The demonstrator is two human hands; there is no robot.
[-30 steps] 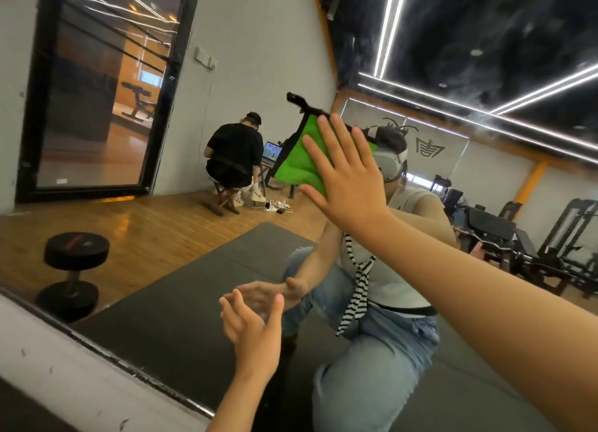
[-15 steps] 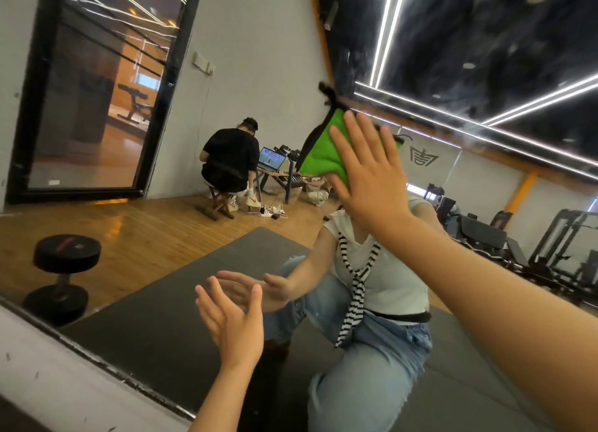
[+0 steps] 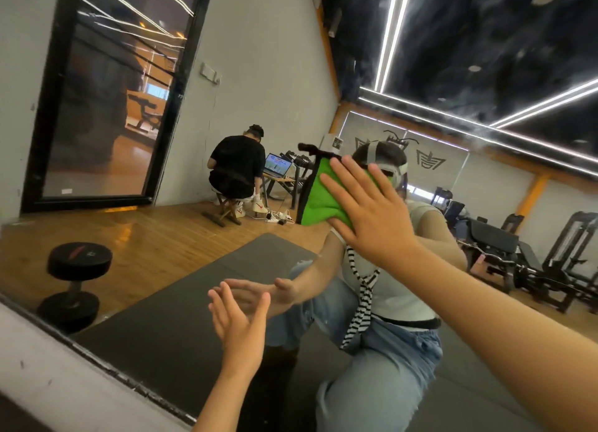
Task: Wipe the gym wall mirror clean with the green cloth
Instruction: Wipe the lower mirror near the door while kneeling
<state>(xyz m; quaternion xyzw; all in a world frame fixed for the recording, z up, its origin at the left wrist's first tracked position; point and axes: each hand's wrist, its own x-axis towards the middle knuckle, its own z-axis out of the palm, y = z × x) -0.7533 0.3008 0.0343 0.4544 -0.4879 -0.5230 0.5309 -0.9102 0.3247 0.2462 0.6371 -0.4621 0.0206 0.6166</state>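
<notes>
While no cleaned patch can be told apart on the mirror (image 3: pixel 168 269), wiping is judged under way, with most of the glass left: cloth (image 3: pixel 318 198) lies flat on the glass, well above its lower edge, pressed by the right hand (image 3: pixel 372 218), fingers straight and spread. Left hand (image 3: pixel 241 331): released, empty, near the glass lower down. Against half a second ago, cloth and right hand sit lower; left hand much as before.

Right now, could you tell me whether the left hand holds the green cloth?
No, the right hand presses the green cloth against the mirror.
</notes>
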